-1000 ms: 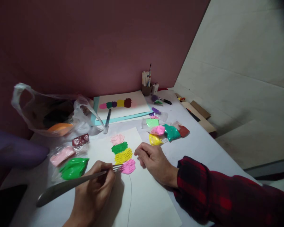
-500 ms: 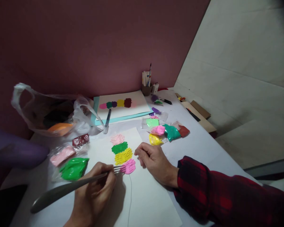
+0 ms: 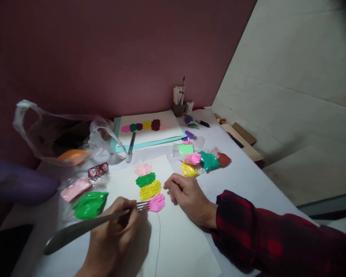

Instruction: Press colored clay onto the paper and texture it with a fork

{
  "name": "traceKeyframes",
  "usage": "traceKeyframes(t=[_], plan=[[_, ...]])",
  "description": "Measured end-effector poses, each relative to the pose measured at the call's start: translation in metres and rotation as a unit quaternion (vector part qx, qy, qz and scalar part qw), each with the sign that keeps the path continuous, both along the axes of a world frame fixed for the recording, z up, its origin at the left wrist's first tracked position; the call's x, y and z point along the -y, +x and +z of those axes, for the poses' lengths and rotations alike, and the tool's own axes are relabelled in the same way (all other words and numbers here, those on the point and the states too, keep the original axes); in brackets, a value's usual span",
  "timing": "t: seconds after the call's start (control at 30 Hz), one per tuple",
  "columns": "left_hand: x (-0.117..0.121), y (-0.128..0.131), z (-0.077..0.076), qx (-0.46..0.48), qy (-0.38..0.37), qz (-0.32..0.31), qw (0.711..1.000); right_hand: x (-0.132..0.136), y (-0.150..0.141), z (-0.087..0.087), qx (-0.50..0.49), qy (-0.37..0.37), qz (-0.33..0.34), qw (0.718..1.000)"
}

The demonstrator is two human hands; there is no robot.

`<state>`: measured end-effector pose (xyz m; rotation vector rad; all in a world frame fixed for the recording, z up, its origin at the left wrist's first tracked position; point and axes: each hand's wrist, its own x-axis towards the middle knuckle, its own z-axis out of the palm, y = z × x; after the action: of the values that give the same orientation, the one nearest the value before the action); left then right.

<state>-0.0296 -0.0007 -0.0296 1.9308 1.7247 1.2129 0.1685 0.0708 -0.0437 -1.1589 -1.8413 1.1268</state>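
My left hand [image 3: 115, 227] grips a metal fork [image 3: 86, 229], its tines touching the left part of a pink clay patch [image 3: 156, 202]. Above that patch, a yellow patch [image 3: 150, 190], a green patch [image 3: 145, 179] and a pale pink patch [image 3: 143, 169] line up on a white sheet [image 3: 184, 246]. Ridges mark the yellow and pale pink ones. A thin drawn line runs down from the pink patch. Curled and resting on the sheet's right side, my right hand [image 3: 187, 194] lies just right of the patches, with nothing visible in its fingers.
Left lie bagged green clay [image 3: 90, 205], pink clay [image 3: 76, 189] and maroon clay [image 3: 98, 170], below a plastic bag [image 3: 57, 134]. More packets [image 3: 209, 161] sit right. Behind are a pen [image 3: 130, 147], a sheet with coloured patches [image 3: 167, 125] and a brush cup [image 3: 178, 109].
The fork has shifted slightly left with my left hand, its tines now nearer the left edge of the pink patch. My right hand stays in place.
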Motion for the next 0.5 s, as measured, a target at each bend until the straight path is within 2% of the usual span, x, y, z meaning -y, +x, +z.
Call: traceKeyframes(t=[0.33,0.5], plan=[[0.0004,-0.0015,0.0052,-0.037,0.009,0.012,0.999,0.0005,0.0013,0.0004,-0.002,-0.003,0.003,1.0],[0.0035,-0.0014,0.0024,0.01,0.007,0.03,0.999,0.0004,0.0008,0.0017,-0.005,-0.001,0.003,1.0]])
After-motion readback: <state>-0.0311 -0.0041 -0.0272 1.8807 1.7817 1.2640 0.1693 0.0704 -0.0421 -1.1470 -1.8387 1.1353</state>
